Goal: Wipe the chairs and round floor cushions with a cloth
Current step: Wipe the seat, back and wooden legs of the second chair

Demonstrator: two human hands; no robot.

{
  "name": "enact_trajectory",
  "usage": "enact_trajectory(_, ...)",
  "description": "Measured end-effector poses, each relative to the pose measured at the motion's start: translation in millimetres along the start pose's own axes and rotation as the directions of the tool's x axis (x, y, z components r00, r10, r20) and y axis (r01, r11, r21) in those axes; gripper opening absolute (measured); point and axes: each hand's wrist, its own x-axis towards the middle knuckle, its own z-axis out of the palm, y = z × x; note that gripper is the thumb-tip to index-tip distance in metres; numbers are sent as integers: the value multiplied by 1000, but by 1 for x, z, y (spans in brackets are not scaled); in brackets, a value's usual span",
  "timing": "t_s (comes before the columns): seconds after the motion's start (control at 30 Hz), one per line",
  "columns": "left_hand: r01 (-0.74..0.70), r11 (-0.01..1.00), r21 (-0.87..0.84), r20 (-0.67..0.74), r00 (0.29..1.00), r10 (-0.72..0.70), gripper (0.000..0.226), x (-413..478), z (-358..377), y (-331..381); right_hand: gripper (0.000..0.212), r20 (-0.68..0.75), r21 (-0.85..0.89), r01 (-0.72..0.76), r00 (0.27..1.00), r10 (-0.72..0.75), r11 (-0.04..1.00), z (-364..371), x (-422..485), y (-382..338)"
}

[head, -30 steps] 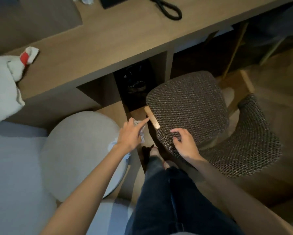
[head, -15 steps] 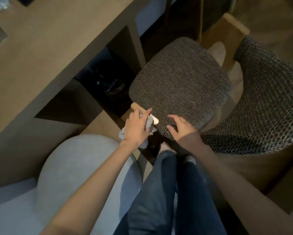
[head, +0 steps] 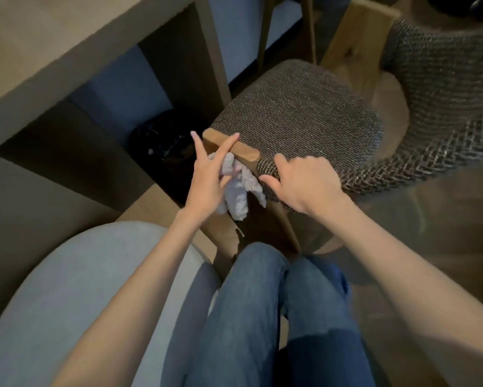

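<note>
Grey cloth (head: 239,194) clutched in left hand (head: 206,177) beside wooden corner of chair (head: 299,115); right hand (head: 307,182) tight around seat edge.

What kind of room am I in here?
Likely a furnished bedroom or study corner, at home or in a hotel: a wooden desk with open compartments, a woven upholstered chair beside it, and a round floor cushion.

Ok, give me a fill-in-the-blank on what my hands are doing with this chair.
1. The left hand holds a crumpled ____ against the wooden frame corner.
2. The right hand holds the front edge of the woven ____.
3. The round floor cushion lies on the person's ____ side.
Missing: cloth; seat; left.
</note>
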Motion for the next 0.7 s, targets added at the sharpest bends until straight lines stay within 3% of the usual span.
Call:
enact_trajectory(0.13, 112, 990, -80, 51, 993, -108, 57, -7, -1, 9, 52, -17, -40, -62, 998, 61, 997, 1, -13, -3)
enact_trajectory(0.4, 72, 993, -94, 20, 997, -70, 54, -27, 24, 48, 56, -54, -130, -148, 988, 142, 980, 2, -59, 30)
enact_trajectory(0.53, 40, 992, -123, 63, 998, -32, 53, -21, 52, 78, 58, -58, -138, -283, 959, 278, 949, 2, -85, 66)
enact_trajectory(0.7, 20, 989, -143, 115, 993, -4, 52, -4, 98, 125, 59, -6, -81, -495, 868, 497, 865, 7, -118, 112)
